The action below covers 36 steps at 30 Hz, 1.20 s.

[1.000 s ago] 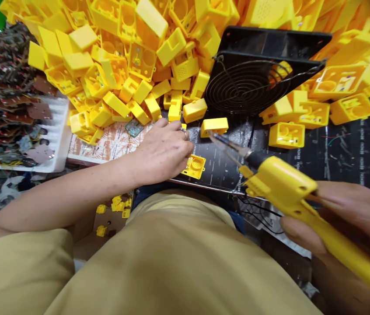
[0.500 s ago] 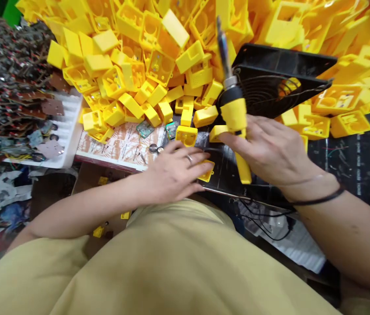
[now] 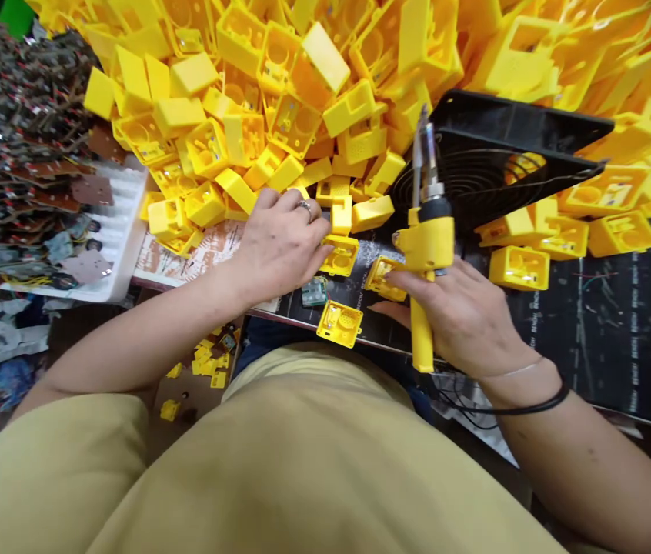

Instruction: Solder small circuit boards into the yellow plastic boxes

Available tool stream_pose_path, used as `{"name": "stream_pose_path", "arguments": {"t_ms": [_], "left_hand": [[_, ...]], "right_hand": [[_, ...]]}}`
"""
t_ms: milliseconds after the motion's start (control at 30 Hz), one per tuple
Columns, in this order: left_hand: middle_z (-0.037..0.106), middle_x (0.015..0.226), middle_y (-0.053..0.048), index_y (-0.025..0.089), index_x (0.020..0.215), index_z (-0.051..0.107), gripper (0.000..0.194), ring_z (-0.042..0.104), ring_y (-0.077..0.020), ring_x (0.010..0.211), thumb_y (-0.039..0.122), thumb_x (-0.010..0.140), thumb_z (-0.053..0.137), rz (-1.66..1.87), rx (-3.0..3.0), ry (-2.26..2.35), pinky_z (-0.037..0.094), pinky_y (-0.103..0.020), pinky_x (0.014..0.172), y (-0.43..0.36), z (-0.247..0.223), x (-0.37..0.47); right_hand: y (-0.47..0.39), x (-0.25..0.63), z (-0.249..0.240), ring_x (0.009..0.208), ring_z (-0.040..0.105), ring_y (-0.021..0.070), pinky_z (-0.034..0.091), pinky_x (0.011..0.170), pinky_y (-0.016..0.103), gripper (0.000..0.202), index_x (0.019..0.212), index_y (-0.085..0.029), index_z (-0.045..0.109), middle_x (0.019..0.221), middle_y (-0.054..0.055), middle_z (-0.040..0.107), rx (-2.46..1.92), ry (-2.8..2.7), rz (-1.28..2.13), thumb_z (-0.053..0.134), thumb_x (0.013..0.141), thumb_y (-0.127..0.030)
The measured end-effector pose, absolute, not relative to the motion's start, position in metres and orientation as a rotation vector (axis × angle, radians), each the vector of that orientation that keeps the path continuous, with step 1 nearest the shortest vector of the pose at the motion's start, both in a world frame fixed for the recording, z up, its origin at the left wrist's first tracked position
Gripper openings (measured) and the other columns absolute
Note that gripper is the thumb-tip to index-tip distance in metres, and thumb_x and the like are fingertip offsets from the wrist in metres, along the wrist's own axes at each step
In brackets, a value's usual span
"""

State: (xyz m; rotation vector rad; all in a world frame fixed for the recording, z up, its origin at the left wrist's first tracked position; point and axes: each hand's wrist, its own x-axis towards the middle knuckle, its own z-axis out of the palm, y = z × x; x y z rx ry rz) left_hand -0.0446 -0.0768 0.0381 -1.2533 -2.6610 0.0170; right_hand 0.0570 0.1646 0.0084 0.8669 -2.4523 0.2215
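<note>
In my right hand [image 3: 464, 315] is a yellow pistol-grip soldering gun [image 3: 426, 242], its metal tip pointing up and away. The fingers of that hand are wrapped round the handle, close to a small yellow plastic case [image 3: 384, 278]. My left hand [image 3: 282, 242] is at the front edge of the pile of cases, fingers curled downward and tips hidden; what they hold, if anything, does not show. Beside its thumb is another open yellow case [image 3: 342, 256]. A small green circuit board [image 3: 315, 292] lies below it. Nearer the table edge is a yellow case half [image 3: 341, 323] with parts inside.
A large heap of yellow cases [image 3: 192, 77] covers the back of the black table [image 3: 608, 331]. A black fan [image 3: 527, 119] leans among them at right. Left of the heap, a white foam tray [image 3: 123, 231] carries many circuit boards. Yellow pieces [image 3: 210, 362] lie below the table edge.
My left hand has moved up and left to the heap, uncovering the case half and green board. My right hand has lowered the soldering gun toward me, still holding it.
</note>
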Motion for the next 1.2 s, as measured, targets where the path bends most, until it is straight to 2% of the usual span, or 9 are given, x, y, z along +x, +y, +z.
{"name": "stream_pose_path", "arguments": {"t_ms": [167,367,567,700,767,900,967,1133,1200], "left_hand": [[0.07,0.092,-0.008,0.019,0.084,0.068,0.031,0.058,-0.0276,0.098,0.044,0.092,0.052,0.04,-1.326,-2.735,0.041,-0.046,0.086,-0.062,0.042,-0.042],[0.07,0.078,-0.008,0.019,0.071,0.068,0.046,0.061,-0.0269,0.091,0.044,0.097,0.04,-0.025,-1.415,-2.76,0.042,-0.048,0.087,-0.052,0.042,-0.025],[0.073,0.096,-0.005,0.022,0.096,0.074,0.038,0.063,-0.0214,0.087,0.042,0.1,0.042,-0.304,-1.072,-2.755,0.045,-0.039,0.081,-0.101,0.069,-0.048],[0.074,0.086,-0.006,0.02,0.091,0.076,0.036,0.062,-0.0203,0.077,0.038,0.098,0.046,-0.142,-1.085,-2.79,0.041,-0.033,0.064,-0.127,0.056,-0.052],[0.073,0.084,-0.007,0.02,0.091,0.076,0.033,0.062,-0.0223,0.079,0.037,0.097,0.049,-0.028,-1.107,-2.741,0.039,-0.033,0.062,-0.127,0.043,-0.047],[0.072,0.092,-0.009,0.021,0.107,0.072,0.025,0.062,-0.0251,0.091,0.033,0.096,0.054,-0.001,-1.219,-2.644,0.042,-0.037,0.072,-0.11,0.022,-0.039],[0.071,0.093,-0.007,0.023,0.103,0.072,0.021,0.062,-0.0247,0.094,0.03,0.096,0.053,-0.051,-1.295,-2.647,0.043,-0.038,0.076,-0.1,0.017,-0.04],[0.071,0.098,-0.005,0.022,0.081,0.069,0.019,0.061,-0.0255,0.104,0.022,0.093,0.054,-0.231,-1.403,-2.706,0.044,-0.041,0.086,-0.091,0.013,-0.05],[0.072,0.103,-0.004,0.022,0.084,0.069,0.019,0.062,-0.0252,0.107,0.025,0.094,0.053,-0.389,-1.409,-2.696,0.045,-0.043,0.091,-0.095,0.016,-0.052]], "right_hand": [[0.176,0.055,0.003,0.085,0.068,0.0189,0.057,0.085,0.036,0.028,0.116,-0.021,0.053,0.093,0.004,0.07,0.886,-2.476,0.27,0.065,0.091,-0.017],[0.175,0.067,0.01,0.089,0.069,0.0207,0.056,0.089,0.04,0.032,0.115,-0.02,0.053,0.095,0.005,0.07,0.792,-2.491,0.365,0.07,0.088,-0.021],[0.152,0.058,0.012,0.075,0.065,0.0186,0.052,0.088,0.038,0.031,0.112,-0.02,0.054,0.084,0.002,0.068,0.787,-2.424,0.271,0.071,0.088,-0.028],[0.136,0.048,0.01,0.073,0.061,0.0211,0.048,0.078,0.039,0.028,0.111,-0.02,0.055,0.088,0.007,0.069,0.659,-2.485,0.055,0.067,0.089,-0.033],[0.131,0.045,0.008,0.073,0.06,0.0225,0.045,0.075,0.04,0.027,0.11,-0.02,0.057,0.096,0.011,0.069,0.598,-2.528,-0.044,0.065,0.09,-0.036],[0.132,0.044,0.005,0.082,0.063,0.0197,0.048,0.079,0.034,0.025,0.114,-0.019,0.053,0.094,0.007,0.069,0.801,-2.516,0.19,0.062,0.092,-0.024],[0.136,0.045,0.006,0.087,0.065,0.0174,0.05,0.084,0.032,0.026,0.116,-0.02,0.05,0.093,0.004,0.068,0.923,-2.492,0.356,0.06,0.092,-0.016],[0.145,0.045,0.009,0.085,0.067,0.0212,0.052,0.085,0.039,0.033,0.118,-0.018,0.051,0.098,0.007,0.07,0.802,-2.521,0.261,0.065,0.092,-0.033],[0.146,0.045,0.007,0.081,0.067,0.0202,0.053,0.082,0.037,0.029,0.117,-0.019,0.051,0.095,0.006,0.07,0.818,-2.516,0.231,0.065,0.092,-0.026]]}}
